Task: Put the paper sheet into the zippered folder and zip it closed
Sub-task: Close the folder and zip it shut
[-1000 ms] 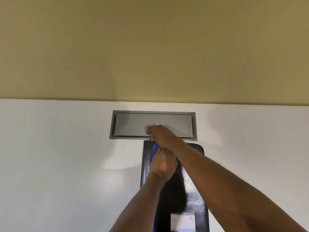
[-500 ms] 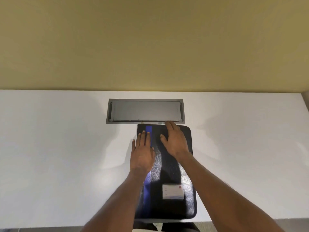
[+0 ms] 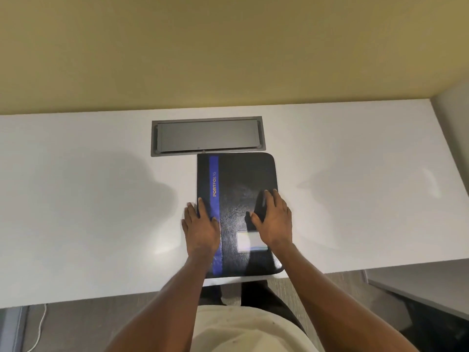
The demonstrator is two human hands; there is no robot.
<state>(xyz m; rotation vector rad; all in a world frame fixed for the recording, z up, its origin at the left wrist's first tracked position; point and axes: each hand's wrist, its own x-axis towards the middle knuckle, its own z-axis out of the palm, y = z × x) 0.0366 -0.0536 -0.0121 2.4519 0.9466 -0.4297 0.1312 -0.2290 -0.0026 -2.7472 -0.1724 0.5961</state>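
The black zippered folder (image 3: 241,179) with a blue stripe and the word PORTFOLIO lies closed and flat on the white desk (image 3: 88,199), long side running away from me. A pale label window sits near its front right. My left hand (image 3: 200,224) rests flat over the folder's left edge, fingers spread, partly on the desk. Palm down on the cover's right half lies my right hand (image 3: 272,215), fingers apart. Neither hand holds anything. No paper sheet is visible.
A grey recessed cable hatch (image 3: 206,135) is set into the desk just beyond the folder's far edge. A yellow wall rises behind the desk. The desk's front edge runs just below the folder; a white cable (image 3: 39,326) lies on the floor at left.
Both hands left the folder's far end, where they were pinched together, opened flat and slid toward me along the cover. The view pulled back and shows more of the desk.
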